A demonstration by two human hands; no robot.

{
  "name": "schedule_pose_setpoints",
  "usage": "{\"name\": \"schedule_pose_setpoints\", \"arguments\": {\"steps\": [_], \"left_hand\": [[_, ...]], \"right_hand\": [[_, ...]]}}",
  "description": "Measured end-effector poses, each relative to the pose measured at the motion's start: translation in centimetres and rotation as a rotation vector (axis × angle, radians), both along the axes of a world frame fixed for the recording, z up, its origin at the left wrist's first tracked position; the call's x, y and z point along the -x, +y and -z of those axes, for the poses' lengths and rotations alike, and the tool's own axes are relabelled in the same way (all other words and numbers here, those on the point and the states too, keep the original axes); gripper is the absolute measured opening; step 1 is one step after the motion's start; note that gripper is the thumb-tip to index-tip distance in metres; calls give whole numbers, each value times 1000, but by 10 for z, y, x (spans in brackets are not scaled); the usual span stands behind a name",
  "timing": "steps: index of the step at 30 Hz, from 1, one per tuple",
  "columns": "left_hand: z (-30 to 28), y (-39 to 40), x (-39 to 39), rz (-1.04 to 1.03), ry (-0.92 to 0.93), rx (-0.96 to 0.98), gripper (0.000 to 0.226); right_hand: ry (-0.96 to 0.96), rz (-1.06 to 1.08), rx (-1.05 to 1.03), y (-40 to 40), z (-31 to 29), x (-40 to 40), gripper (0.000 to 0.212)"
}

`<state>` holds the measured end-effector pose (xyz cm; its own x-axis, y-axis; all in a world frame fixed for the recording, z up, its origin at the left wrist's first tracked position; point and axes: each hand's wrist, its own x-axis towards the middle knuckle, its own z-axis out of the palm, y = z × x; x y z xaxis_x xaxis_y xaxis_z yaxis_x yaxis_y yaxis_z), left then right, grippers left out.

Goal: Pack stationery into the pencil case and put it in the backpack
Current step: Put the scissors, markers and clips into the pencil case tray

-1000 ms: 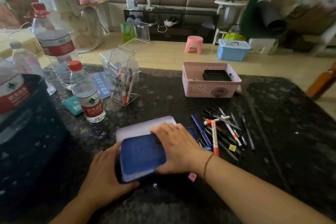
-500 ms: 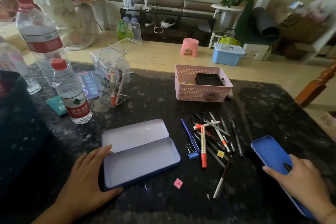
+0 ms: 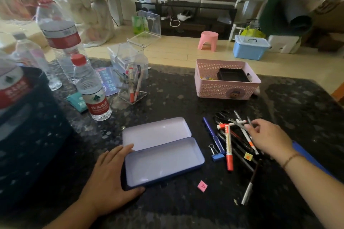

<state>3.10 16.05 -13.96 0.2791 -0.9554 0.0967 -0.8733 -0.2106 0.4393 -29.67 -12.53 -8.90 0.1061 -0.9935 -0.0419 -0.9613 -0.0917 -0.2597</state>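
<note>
Dark stone worktop (image 3: 167, 95), cluttered. Pencil case (image 3: 163, 161) near the front edge, lying open and empty; left hand (image 3: 109, 178) flat against its end, steadying, not gripping. Pile of pens (image 3: 232, 135) just to its right, unpacked. Right hand (image 3: 268, 137) over the pile, fingers loose, nothing held yet. Packing not begun; backpack step remains

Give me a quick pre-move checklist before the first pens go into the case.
1. Pencil case open, tray bare: ok.
2. Left hand steadies the case's left end: ok.
3. Right hand over the pen pile, fingers spread: ok.
4. Anything gripped in the right hand: not ok, nothing yet.
5. Blue lid lies clear of the case, under the right forearm: ok.
6. Backpack open and ready: cannot tell.
</note>
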Motion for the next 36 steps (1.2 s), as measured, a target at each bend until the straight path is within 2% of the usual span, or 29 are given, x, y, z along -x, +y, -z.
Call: {"name": "schedule_pose_setpoints", "arguments": {"steps": [2, 4, 6, 9, 11, 13, 15, 18, 21, 26, 30, 36], "left_hand": [[-1, 0, 0, 0, -3, -7, 109], [-2, -1, 1, -1, 6, -23, 108], [-4, -1, 1, 2, 11, -33, 107], [-4, -1, 1, -2, 24, -46, 106], [-5, -1, 1, -3, 34, -42, 105], [-4, -1, 2, 0, 35, -34, 106], [-2, -1, 2, 0, 32, -19, 108], [1, -1, 1, 7, 20, -3, 108], [3, 0, -1, 20, 15, 12, 106], [8, 0, -2, 70, 6, 98, 92], [14, -1, -5, 104, -50, 129, 83], [21, -2, -9, 126, -97, 138, 69]], "right_hand": [[1, 20, -45, -10, 6, -8, 30], [-114, 31, -87, -14, 10, -11, 21], [-342, 82, -139, -15, 13, -12, 14], [-754, 206, -176, -6, 1, -15, 16], [-895, 226, -147, 8, -14, -24, 22], [-933, 104, -144, 31, -27, -39, 25], [-844, -171, -147, 60, -31, -57, 20], [-499, -487, -167, 91, -19, -83, 21], [-305, -570, -140, 105, -2, -105, 14], [-94, -575, -82, 122, 9, -133, 18], [-19, -605, -3, 135, 17, -147, 23], [-174, -622, 50, 141, 24, -147, 17]]}}
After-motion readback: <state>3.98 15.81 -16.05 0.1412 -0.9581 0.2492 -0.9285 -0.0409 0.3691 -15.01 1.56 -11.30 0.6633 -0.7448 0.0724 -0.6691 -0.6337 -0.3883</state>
